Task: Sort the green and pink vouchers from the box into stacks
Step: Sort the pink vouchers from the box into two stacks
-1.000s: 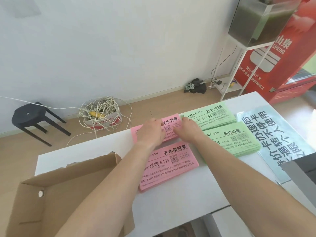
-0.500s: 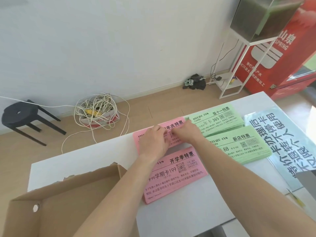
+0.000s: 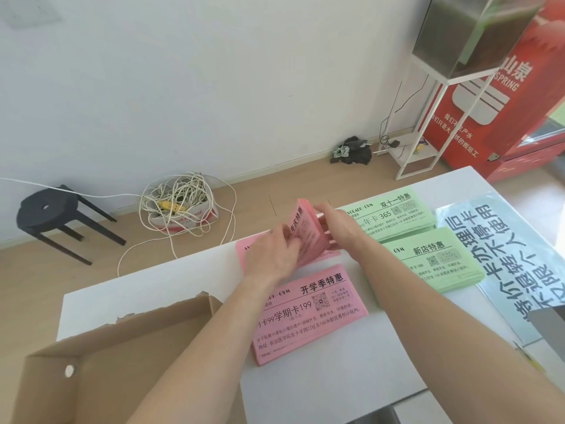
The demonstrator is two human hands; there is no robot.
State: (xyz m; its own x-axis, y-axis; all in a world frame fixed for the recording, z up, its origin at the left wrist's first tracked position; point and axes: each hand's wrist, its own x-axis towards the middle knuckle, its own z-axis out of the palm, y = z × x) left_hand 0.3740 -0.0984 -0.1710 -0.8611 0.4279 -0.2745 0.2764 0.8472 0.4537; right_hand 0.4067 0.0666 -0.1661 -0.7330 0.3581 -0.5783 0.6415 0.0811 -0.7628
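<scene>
Box (image 3: 91, 377) sits near left. Left hand (image 3: 272, 258) and right hand (image 3: 339, 231) grip a pink bundle (image 3: 308, 234) in curled fingers, tilted over the far pink stack (image 3: 244, 252). Best squared, then laid flat and aligned. Tabletop (image 3: 305, 393) count: two pink stacks, near one (image 3: 308, 313); two green stacks (image 3: 397, 215).

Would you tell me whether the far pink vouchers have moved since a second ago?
Yes. The left hand and right hand have tipped a pink bundle up off the table, while the near pink stack lies flat as before.
</scene>
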